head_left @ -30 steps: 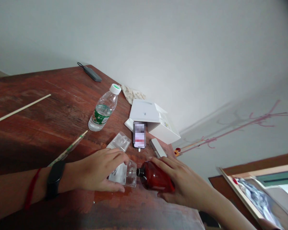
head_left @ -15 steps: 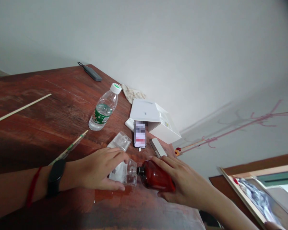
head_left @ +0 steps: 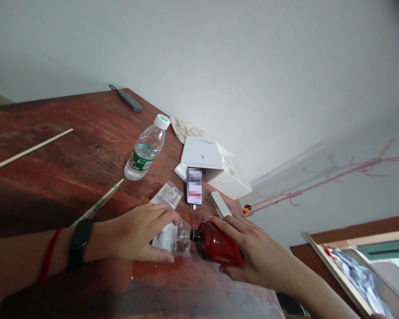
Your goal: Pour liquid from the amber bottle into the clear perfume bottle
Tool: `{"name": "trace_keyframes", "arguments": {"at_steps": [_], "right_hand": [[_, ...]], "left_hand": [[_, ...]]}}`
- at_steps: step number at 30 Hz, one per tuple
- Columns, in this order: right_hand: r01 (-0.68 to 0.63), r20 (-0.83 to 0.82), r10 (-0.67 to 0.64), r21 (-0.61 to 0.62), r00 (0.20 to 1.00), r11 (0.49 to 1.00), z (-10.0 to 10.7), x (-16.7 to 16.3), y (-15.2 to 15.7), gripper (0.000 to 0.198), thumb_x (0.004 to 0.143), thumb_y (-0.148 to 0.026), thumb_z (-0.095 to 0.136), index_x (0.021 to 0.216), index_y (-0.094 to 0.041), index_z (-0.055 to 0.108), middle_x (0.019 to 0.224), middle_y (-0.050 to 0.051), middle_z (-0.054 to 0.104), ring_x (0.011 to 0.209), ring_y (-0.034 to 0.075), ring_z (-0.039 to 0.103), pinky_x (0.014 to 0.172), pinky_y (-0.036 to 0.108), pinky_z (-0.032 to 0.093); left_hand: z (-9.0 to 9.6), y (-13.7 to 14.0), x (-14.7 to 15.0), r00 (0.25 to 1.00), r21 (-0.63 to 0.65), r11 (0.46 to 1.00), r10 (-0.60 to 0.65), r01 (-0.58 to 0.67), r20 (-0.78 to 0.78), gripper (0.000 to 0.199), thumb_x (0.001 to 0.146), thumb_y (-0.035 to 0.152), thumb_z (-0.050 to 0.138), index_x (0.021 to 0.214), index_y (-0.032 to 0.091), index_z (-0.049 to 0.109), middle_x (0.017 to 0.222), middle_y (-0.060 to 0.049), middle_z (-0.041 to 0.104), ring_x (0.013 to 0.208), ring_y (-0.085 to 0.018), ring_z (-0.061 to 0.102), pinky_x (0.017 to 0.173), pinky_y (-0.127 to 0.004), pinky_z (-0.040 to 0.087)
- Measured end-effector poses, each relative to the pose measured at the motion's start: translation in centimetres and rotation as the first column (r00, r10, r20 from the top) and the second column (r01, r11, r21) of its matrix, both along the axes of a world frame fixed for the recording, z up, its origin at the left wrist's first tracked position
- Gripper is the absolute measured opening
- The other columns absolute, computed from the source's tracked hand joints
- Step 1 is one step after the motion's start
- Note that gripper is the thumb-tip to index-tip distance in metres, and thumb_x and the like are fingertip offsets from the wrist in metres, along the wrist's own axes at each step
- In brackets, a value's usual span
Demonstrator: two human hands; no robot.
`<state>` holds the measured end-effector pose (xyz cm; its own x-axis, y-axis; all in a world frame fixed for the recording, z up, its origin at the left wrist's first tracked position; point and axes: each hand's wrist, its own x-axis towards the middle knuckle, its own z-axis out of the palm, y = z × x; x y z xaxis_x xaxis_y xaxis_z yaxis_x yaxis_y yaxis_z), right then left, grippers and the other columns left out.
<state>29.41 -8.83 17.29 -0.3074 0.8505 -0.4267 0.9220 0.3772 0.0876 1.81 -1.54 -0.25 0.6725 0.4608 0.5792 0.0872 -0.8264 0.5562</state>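
Spanning the lower left is a dark red wooden table (head_left: pixel 53 177), set against a white wall (head_left: pixel 252 66) scribbled pink at 3 o'clock. Left hand (head_left: pixel 136 235) fingers wrap one clear glass bottle (head_left: pixel 174 237); right hand (head_left: pixel 249 250) grips one red bottle (head_left: pixel 214 243), its neck meeting the clear one, at table's near edge. Count: one water bottle (head_left: pixel 144 150), one phone (head_left: pixel 194 186), one white box (head_left: pixel 216 166), two sticks: one (head_left: pixel 29 150), two (head_left: pixel 98 206).

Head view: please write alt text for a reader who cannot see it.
Two hands hold bottles mouth to mouth, low over a wet patch on a wooden table: the left hand grips a clear bottle, the right hand a red bottle. Behind stand a water bottle, a phone and a white box.
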Motion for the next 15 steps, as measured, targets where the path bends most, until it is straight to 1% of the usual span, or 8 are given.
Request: {"name": "trace_keyframes", "arguments": {"at_steps": [5, 10, 15], "right_hand": [[0.011, 0.020, -0.011, -0.005, 1.000, 1.000, 0.19, -0.23, 0.02, 0.101, 0.075, -0.023, 0.083, 0.170, -0.020, 0.047, 0.160, 0.020, 0.063, 0.143, 0.042, 0.064, 0.123, 0.059, 0.051], [-0.008, 0.000, 0.008, 0.007, 1.000, 1.000, 0.12, -0.10, 0.06, 0.102, 0.074, -0.023, 0.085, 0.169, -0.021, 0.048, 0.160, 0.020, 0.063, 0.144, 0.042, 0.063, 0.122, 0.059, 0.052], [-0.019, 0.013, 0.019, -0.001, 1.000, 1.000, 0.25, -0.23, 0.21, 0.103, 0.073, -0.022, 0.086, 0.168, -0.019, 0.048, 0.158, 0.021, 0.064, 0.144, 0.044, 0.062, 0.124, 0.064, 0.048]], "left_hand": [[-0.17, -0.04, -0.02, 1.000, 0.001, 1.000, 0.009, -0.009, 0.011, 0.066, 0.085, 0.042, 0.098, 0.135, 0.019, 0.061, 0.130, -0.012, 0.076, 0.119, -0.037, 0.074, 0.103, -0.044, 0.056], [-0.34, 0.03, 0.00, 1.000, -0.004, 1.000, 0.009, -0.009, 0.006, 0.068, 0.084, 0.041, 0.099, 0.136, 0.020, 0.060, 0.129, -0.011, 0.076, 0.118, -0.036, 0.075, 0.103, -0.043, 0.057], [-0.39, 0.05, -0.07, 1.000, -0.033, 0.999, 0.003, -0.003, -0.001, 0.068, 0.086, 0.044, 0.097, 0.138, 0.023, 0.060, 0.132, -0.011, 0.075, 0.120, -0.035, 0.074, 0.106, -0.043, 0.055]]}}
